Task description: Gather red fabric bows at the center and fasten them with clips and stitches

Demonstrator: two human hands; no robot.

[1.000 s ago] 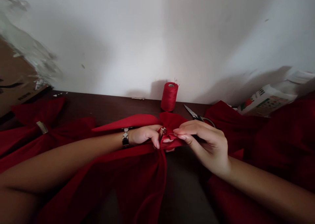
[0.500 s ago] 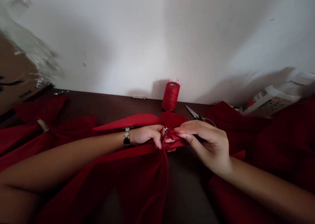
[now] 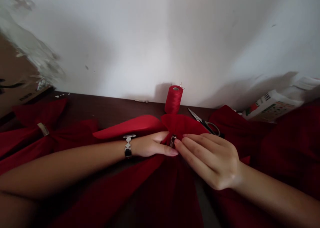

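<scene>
A gathered piece of red fabric [image 3: 182, 125] lies fanned out on the table, with a small metal buckle [image 3: 172, 140] at its pinched middle. My left hand [image 3: 152, 146] comes in from the left, its fingers pressed against the fabric just left of the buckle. A metal-link bracelet [image 3: 128, 146] circles that wrist. My right hand [image 3: 210, 159] lies to the right, fingertips reaching the fabric beside the buckle, thumb hidden. No needle shows clearly.
A red thread spool [image 3: 173, 99] with pins in its top stands against the wall. Scissors [image 3: 203, 124] lie right of it. A finished red bow [image 3: 42, 129] lies left on the dark table [image 3: 112, 107]. More red cloth [image 3: 282, 144] lies right, with a printed packet [image 3: 272, 106] behind it.
My right hand has moved down and flattened its fingers, no longer pinching up close. The red fabric has spread wider above the buckle, and the buckle now shows more plainly.
</scene>
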